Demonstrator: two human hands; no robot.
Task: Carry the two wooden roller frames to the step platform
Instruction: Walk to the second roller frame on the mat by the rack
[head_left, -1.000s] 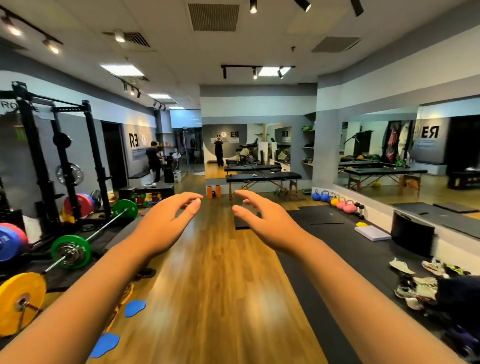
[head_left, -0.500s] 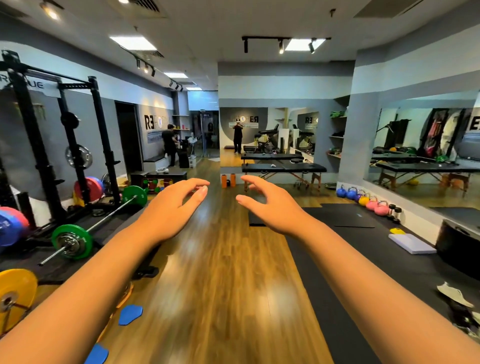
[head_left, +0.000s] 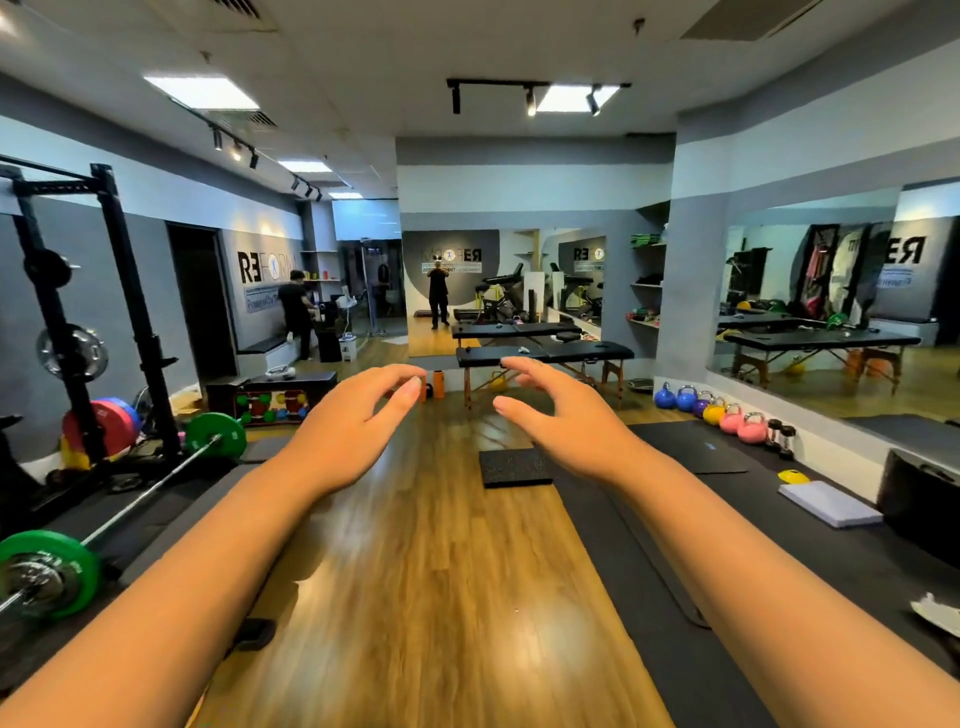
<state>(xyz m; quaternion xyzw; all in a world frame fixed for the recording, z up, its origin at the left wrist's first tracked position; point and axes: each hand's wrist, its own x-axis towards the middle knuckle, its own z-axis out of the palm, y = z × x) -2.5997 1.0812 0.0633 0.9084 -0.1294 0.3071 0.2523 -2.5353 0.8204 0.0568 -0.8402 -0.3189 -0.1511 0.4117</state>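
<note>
Head view showed no wooden roller frames that I could pick out, nor a step platform for certain. My left hand (head_left: 358, 421) and right hand (head_left: 561, 415) hung out ahead, fingers loosely curled, holding nothing. I judged the fetching not yet begun; finding the frames came next. A barbell (head_left: 130, 499) lay left, a massage table (head_left: 545, 353) stood ahead.

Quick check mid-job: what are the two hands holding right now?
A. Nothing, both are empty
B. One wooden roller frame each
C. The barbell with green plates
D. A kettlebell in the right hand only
A: the left hand and the right hand are stretched out over the wooden floor with fingers loosely curved and nothing between them; no roller frame is recognisable in view.
</note>
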